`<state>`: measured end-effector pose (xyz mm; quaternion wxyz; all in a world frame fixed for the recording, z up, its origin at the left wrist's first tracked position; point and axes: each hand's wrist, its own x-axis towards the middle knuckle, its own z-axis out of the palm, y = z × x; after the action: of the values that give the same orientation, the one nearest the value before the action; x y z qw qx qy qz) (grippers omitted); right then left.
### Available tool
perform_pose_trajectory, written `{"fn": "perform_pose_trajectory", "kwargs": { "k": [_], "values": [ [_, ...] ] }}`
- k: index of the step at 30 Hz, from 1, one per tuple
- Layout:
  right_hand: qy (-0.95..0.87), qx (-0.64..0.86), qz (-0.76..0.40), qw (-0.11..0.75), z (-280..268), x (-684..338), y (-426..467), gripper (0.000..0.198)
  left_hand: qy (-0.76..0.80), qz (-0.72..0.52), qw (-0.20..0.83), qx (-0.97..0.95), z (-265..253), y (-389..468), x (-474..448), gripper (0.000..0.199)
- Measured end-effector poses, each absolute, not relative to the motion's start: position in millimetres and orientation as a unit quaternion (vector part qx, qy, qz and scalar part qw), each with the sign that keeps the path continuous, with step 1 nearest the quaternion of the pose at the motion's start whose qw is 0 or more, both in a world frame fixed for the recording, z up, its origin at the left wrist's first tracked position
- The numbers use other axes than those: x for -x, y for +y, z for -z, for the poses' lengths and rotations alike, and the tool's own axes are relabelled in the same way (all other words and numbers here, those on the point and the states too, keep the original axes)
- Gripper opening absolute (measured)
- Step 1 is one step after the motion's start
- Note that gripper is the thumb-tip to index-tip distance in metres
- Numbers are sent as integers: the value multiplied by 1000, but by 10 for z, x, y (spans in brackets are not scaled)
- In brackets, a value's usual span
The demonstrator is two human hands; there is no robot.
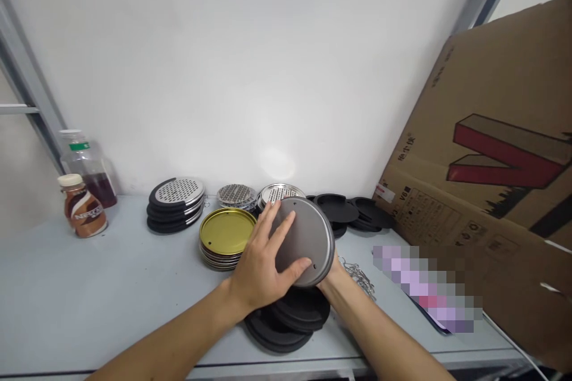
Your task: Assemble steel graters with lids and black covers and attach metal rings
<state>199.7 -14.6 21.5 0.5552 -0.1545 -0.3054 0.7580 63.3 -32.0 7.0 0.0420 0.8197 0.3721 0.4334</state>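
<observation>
A grey round metal plate [308,238] with a rolled rim and small holes near its edge is held tilted above the table. My left hand [263,262] lies over its face, fingers spread and stretched out. My right hand [330,274] supports the plate from behind; its fingers are hidden. Below the hands are stacked black round holders [286,330]. Left of the plate stands a stack of round plates with a gold-coloured one [227,232] on top. Behind it are round grater discs [236,193] and more perforated discs [279,191].
Black-rimmed graters [176,205] are stacked at the back left, near a Nescafé bottle [84,208] and a clear jug [96,181] of dark liquid. Black holders [335,208], metal chains [357,277], a blurred-out flat item [429,292] and a large cardboard box [491,161] lie rightward.
</observation>
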Motion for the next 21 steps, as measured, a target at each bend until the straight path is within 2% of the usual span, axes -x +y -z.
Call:
{"fn": "perform_pose_trajectory", "kwargs": {
  "k": [2, 6, 12, 15, 21],
  "values": [
    [-275, 150, -772, 553, -231, -1981, -134, 40, 378, -427, 50, -820, -51, -300, -627, 78],
    [-242, 185, -778, 550, -197, -1959, -114, 47, 376, -404, 60, -832, 3, -322, -674, 96],
    [-283, 198, -750, 564, -232, -1965, -173, 58, 360, -423, 28, -831, -19, -324, -662, 84],
    [-313, 187, -745, 559, -232, -1967, -189, 56, 357, -430, 36, -829, -37, -297, -629, 78],
    [-358, 166, -740, 546, -182, -2030, -159, 51, 352, -459, 50, -814, -45, -307, -651, 79]
  ]
}}
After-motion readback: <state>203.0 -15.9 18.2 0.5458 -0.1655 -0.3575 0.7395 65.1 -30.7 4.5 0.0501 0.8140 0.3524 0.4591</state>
